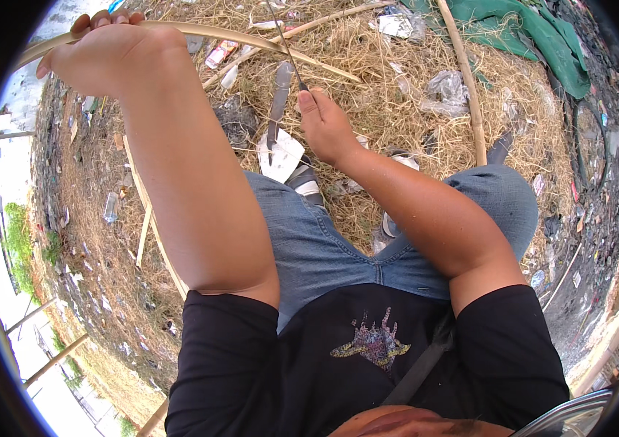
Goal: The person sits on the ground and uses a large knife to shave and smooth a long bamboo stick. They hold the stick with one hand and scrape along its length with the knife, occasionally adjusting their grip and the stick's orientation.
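At the upper left my raised left hand (pixel 116 47) is closed around a long pale strip of split bamboo (pixel 215 30). The strip runs rightward over the straw. Near the top middle my right hand (pixel 326 125) grips the handle of a knife (pixel 289 52), its thin dark blade seen nearly edge-on and pointing up. The blade crosses the strip in this view; whether they touch I cannot tell. Below the strip lies a second, wider flat blade (pixel 279 96) with a narrow tang, its lower end over a white scrap (pixel 280 155) beside my shoe.
Dry straw (pixel 375 76) and litter cover the ground. A bamboo pole (pixel 464 80) stretches away from my right knee. Clear crumpled plastic (pixel 446 93) lies left of it, and a green cloth (pixel 535 33) lies at the upper right. Another bamboo length (pixel 151 211) passes my left side.
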`<state>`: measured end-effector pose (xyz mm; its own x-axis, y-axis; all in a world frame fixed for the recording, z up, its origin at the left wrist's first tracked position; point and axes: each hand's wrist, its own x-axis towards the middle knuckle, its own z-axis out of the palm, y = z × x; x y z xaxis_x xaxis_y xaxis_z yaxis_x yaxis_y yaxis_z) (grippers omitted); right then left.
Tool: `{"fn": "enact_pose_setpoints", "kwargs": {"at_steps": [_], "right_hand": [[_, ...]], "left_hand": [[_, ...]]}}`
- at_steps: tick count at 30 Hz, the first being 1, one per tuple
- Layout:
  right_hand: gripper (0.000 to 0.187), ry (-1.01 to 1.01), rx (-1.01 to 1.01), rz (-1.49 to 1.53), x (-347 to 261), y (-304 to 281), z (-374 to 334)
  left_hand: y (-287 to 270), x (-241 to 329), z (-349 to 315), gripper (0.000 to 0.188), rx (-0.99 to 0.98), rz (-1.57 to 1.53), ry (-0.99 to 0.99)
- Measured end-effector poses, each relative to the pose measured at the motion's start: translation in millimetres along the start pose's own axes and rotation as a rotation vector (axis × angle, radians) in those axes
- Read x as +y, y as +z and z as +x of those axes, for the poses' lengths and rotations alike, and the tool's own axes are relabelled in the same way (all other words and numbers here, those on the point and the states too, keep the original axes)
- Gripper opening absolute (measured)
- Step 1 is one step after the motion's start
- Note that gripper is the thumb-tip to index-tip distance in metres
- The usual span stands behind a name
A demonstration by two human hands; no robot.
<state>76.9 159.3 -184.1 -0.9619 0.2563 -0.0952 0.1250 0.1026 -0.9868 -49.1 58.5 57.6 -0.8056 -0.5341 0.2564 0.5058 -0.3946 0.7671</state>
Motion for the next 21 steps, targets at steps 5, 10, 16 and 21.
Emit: {"fn": "enact_pose_setpoints", "kwargs": {"at_steps": [5,10,16,21], "right_hand": [[0.048,0.063,-0.003,-0.138,39.5,-12.5,5.6],[0.054,0.144,0.046,-0.121,29.7,-1.1,3.2],[0.054,0.214,-0.003,-0.224,46.1,-21.3,3.0],[0.055,0.517,0.066,-0.072,74.3,-30.5,19.9]], "left_hand": [[-0.3,-1.4,4.4,0.058,0.067,0.039,0.003],[-4.8,1.3,4.9,0.061,0.074,0.027,0.006],[3.5,1.4,-7.1,0.065,-0.050,0.023,0.034],[11.2,5.7,-15.9,0.067,-0.184,0.006,0.077]]}}
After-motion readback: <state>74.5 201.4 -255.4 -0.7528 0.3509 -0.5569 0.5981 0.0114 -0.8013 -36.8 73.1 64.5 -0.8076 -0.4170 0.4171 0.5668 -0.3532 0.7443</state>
